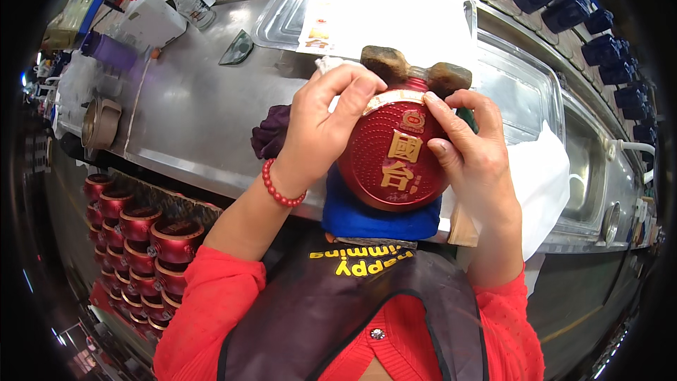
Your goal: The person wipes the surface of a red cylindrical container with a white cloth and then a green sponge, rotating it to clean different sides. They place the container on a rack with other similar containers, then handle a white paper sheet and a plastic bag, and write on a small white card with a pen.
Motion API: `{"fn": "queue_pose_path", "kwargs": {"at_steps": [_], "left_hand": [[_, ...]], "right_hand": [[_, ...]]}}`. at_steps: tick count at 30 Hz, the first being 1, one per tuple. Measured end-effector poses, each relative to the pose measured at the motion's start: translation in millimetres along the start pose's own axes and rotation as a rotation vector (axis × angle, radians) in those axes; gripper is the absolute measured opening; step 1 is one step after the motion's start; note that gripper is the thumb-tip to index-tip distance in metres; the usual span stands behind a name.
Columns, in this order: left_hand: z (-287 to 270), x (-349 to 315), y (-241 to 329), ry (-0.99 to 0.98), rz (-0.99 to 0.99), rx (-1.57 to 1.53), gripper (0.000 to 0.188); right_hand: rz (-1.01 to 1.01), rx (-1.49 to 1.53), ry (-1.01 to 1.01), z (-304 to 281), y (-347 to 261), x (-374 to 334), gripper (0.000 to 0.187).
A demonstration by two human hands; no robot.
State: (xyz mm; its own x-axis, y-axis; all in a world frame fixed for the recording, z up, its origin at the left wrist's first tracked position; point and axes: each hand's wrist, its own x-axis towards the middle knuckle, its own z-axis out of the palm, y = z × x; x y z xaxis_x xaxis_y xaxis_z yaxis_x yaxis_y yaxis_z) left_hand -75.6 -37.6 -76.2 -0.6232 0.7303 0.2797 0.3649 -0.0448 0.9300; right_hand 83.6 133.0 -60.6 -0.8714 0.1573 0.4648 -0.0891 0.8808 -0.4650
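A round, flat-faced red bottle (374, 159) with raised gold characters lies face up on a blue cloth (381, 224) at the bench's near edge. Its neck rests between two worn brown padded blocks (384, 63). Across the bottle's shoulder curves a shiny gold strip (395, 98). My left hand (331, 109) is closed at the strip's left end, fingers bent and pressed together, with a bit of white cloth beside them. My right hand (479, 144) curls round the bottle's right side, one fingertip on the strip's right end and another on the red face.
Several red bottles (141, 226) are stacked at lower left. A dark purple cloth (271, 132) lies by my left wrist. Beyond are a clear tray (282, 14) with a white sheet (395, 7), a purple cup (113, 49) and a metal mug (103, 121). A sink (589, 169) stands right.
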Motion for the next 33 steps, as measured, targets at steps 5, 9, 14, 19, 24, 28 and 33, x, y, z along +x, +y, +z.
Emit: {"fn": "queue_pose_path", "kwargs": {"at_steps": [5,9,14,19,24,28,33], "left_hand": [[8,6,-4,0.077,-0.036,0.012,0.019],[9,4,-6,0.067,-0.038,0.081,0.015],[-2,-9,-10,0.058,-0.152,-0.205,0.022],[-14,-27,-9,0.018,-0.125,-0.182,0.027],[-29,-28,0,-0.043,-0.015,0.145,0.026],[-35,-36,10,-0.157,-0.156,0.136,0.035],[-50,-52,20,-0.477,-0.248,0.570,0.028]], "right_hand": [[0.006,-0.012,-0.022,0,-3,5,0.049],[0.008,-0.052,-0.041,1,-5,8,0.050],[-0.001,-0.058,-0.048,-1,-8,10,0.051],[-0.050,-0.098,-0.074,-1,-10,13,0.051],[-0.042,-0.095,-0.069,2,-11,14,0.049],[-0.048,-0.108,-0.063,1,-11,13,0.047],[-0.036,-0.074,-0.066,-1,-9,12,0.049]]}}
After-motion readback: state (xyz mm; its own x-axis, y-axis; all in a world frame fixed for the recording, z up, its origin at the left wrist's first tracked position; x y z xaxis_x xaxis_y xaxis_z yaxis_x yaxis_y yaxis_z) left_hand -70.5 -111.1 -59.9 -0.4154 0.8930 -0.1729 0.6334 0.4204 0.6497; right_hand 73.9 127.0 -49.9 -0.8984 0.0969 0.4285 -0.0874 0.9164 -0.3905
